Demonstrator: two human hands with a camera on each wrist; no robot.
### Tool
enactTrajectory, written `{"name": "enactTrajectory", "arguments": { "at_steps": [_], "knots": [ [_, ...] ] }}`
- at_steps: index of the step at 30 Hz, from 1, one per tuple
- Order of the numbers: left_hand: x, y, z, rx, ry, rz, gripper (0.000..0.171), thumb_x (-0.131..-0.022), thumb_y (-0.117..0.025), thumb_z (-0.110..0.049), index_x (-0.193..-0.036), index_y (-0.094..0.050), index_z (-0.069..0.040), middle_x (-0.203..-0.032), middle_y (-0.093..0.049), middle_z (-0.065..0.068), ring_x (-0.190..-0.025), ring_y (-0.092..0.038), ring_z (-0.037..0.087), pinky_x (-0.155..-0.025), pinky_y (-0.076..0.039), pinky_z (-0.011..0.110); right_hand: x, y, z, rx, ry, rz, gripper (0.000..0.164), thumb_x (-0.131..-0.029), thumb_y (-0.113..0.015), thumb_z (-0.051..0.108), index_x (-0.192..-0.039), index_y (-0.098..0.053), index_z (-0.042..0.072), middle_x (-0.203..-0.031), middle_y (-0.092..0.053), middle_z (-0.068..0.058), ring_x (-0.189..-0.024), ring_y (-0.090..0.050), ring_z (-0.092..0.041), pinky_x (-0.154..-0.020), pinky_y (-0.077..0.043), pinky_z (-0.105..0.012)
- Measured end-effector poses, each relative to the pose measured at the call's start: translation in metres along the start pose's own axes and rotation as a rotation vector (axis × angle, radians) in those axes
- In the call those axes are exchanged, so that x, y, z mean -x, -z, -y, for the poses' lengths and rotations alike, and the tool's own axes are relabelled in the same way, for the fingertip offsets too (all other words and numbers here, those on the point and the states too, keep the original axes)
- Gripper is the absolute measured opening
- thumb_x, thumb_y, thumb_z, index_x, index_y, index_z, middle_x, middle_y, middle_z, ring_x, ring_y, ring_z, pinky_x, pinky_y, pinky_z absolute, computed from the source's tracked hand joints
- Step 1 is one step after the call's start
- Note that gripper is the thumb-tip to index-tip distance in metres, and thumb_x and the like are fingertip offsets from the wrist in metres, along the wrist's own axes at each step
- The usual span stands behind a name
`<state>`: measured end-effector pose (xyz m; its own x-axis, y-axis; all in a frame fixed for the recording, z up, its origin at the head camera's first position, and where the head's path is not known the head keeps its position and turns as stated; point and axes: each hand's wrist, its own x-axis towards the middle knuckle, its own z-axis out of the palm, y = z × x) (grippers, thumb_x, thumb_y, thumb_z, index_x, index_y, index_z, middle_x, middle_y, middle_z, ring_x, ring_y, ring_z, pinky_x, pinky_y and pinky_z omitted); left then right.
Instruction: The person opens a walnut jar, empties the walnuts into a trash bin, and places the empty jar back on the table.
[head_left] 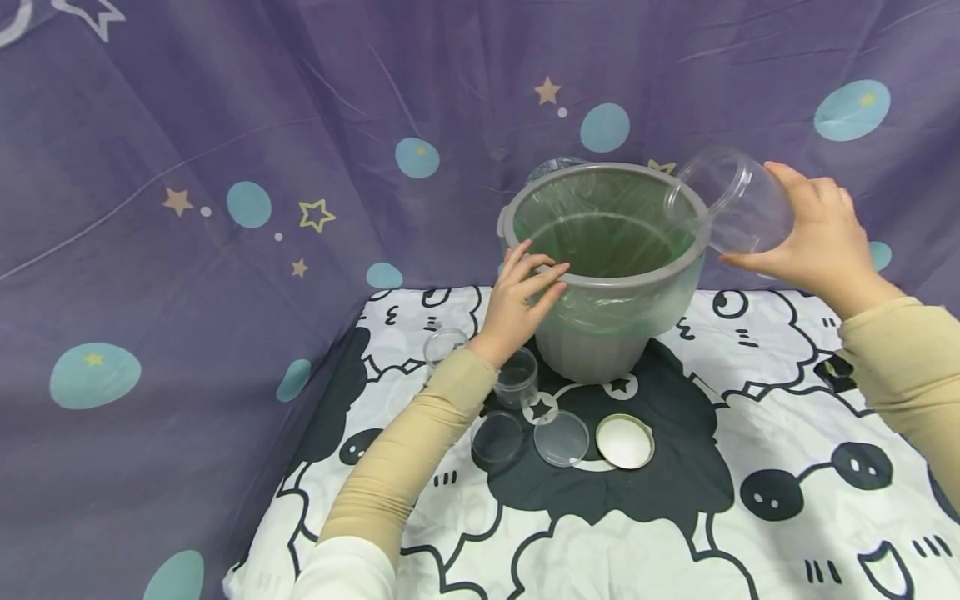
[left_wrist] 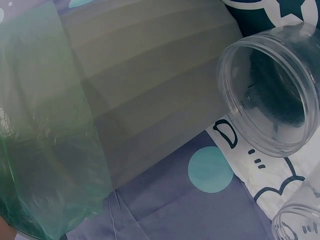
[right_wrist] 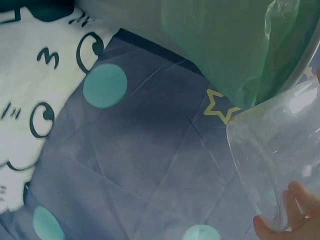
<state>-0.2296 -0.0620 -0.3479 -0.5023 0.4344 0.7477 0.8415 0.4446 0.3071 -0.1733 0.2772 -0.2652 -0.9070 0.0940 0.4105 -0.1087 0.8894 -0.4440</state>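
My right hand [head_left: 821,237] grips a clear plastic jar [head_left: 750,208], also seen as a clear wall [right_wrist: 280,145] in the right wrist view. The jar is tipped on its side, its mouth over the right rim of a grey bin [head_left: 588,346]. A thin green bag [head_left: 622,308] lines the bin and folds over its outside. No contents show inside the jar. My left hand [head_left: 517,304] rests on the bin's near left rim, fingers extended over the edge. Below it stands another clear jar [left_wrist: 275,95], its lidless mouth visible in the left wrist view.
Another clear container [head_left: 444,343] stands left of the standing jar. In front of the bin lie two clear round lids [head_left: 497,437] [head_left: 562,439] and a white lid [head_left: 626,442] with a gold rim. A purple patterned curtain [head_left: 225,292] hangs behind the cloth-covered table [head_left: 600,558].
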Motion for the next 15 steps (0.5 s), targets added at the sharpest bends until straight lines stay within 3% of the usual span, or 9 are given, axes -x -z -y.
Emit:
{"name": "enactTrajectory", "arguments": {
  "at_steps": [11,15],
  "knots": [
    [0.0,0.002,-0.001,0.007,0.007,0.007,0.025,-0.091,-0.063,-0.015,-0.113,-0.069,-0.006,-0.113,-0.061,0.011,-0.135,-0.035,0.036,-0.117,-0.014,0.05,0.025,-0.021,-0.021,-0.247,-0.158,-0.035,0.103,-0.067,-0.084,0.026,-0.15,-0.023,0.025,-0.138,-0.04,-0.024,-0.124,-0.035,-0.041,-0.1,-0.028,-0.062],
    [0.0,0.002,0.0,0.009,0.005,0.005,0.026,-0.09,-0.064,-0.015,-0.113,-0.069,-0.005,-0.113,-0.061,0.011,-0.136,-0.035,0.036,-0.117,-0.014,0.05,0.037,-0.032,-0.029,-0.31,-0.2,-0.034,0.102,-0.068,-0.084,0.025,-0.148,-0.021,0.035,-0.14,-0.039,-0.018,-0.121,-0.04,-0.026,-0.102,-0.033,-0.048]
  ]
}}
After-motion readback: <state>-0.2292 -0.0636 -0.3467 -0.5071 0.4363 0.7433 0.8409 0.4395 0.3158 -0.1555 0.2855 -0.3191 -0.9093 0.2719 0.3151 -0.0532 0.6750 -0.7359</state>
